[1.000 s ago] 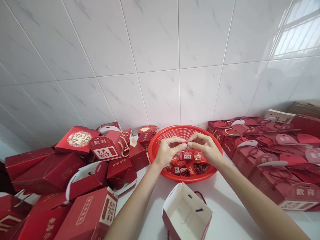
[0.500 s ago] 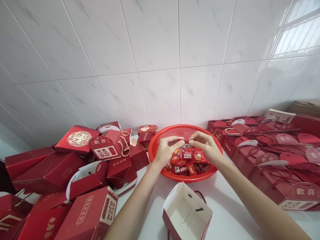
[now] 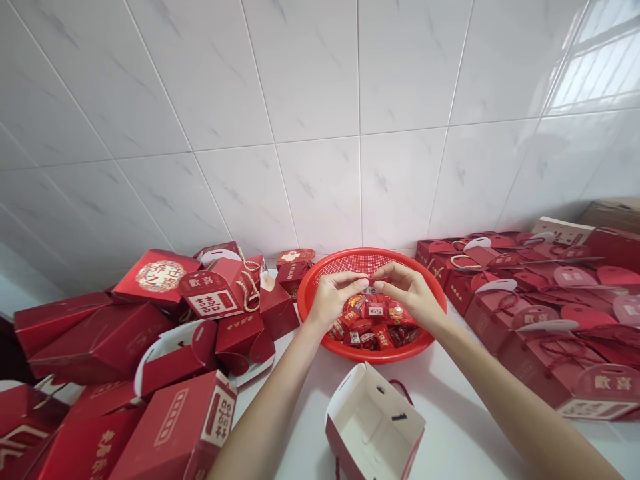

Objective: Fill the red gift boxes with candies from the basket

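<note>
Over a red plastic colander [image 3: 310, 270] heaped with wrapped candies [image 3: 376, 311], my two hands meet at the fingertips. Thumb and fingers of my left hand [image 3: 331, 297] pinch one side of a small red wrapped candy [image 3: 371, 283], mostly hidden by the fingers. From the other side, my right hand [image 3: 413, 296] pinches at the same candy, its fingers curled. Just in front of the colander stands an open gift box [image 3: 373, 420], white inside, with a dark red cord. Nothing but slots and fold lines shows inside it.
Red gift boxes [image 3: 173, 417] are piled loosely on the left, some with flaps open. Closed boxes with cord handles [image 3: 530, 340] stand in rows on the right. A tiled wall [image 3: 320, 193] rises behind the white table [image 3: 450, 413].
My fingertips have shifted slightly, the right ones moving a little left, closer to the left hand. Colander and open box stay where they were.
</note>
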The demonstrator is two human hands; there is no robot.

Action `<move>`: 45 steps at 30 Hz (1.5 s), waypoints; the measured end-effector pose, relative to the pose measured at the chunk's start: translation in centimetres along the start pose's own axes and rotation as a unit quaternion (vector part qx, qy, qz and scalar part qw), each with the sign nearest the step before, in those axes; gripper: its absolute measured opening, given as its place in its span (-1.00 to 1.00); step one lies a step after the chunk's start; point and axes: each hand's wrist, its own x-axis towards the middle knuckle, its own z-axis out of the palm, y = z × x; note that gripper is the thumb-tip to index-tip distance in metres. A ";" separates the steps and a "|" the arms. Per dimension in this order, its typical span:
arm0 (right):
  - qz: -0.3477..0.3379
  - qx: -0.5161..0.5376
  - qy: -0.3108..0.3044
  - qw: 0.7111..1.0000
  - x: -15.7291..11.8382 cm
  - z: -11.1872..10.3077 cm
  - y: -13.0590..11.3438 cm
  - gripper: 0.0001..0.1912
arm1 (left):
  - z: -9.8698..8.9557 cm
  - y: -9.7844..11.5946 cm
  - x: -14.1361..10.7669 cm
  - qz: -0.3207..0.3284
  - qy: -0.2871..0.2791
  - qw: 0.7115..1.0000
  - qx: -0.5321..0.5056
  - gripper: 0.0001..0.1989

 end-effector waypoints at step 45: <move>0.058 -0.451 -0.328 0.828 -1.0 0.4 0.5 -0.69 | 1.2 0.2 -2.5 -0.235 -0.275 0.705 0.610 0.05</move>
